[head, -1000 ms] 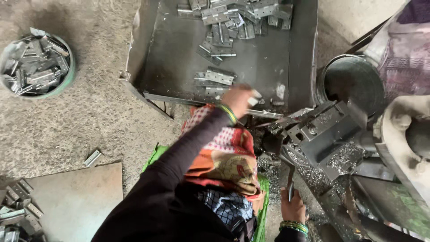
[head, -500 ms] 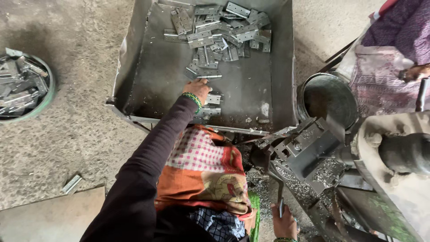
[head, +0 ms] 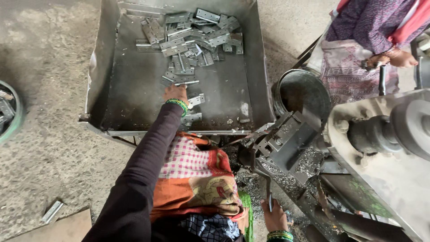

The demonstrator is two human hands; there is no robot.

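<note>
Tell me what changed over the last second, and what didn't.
The left hand reached farther up the metal tray, from the few hinges near its front edge to the edge of the hinge pile; whether it grips one is unclear. The right hand stayed on the lever handle beside the machine.

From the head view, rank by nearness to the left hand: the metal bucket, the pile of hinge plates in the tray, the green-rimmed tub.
1. Pile of hinge plates, just beyond the left hand.
2. Metal bucket, to its right.
3. Green-rimmed tub, far left edge.
</note>
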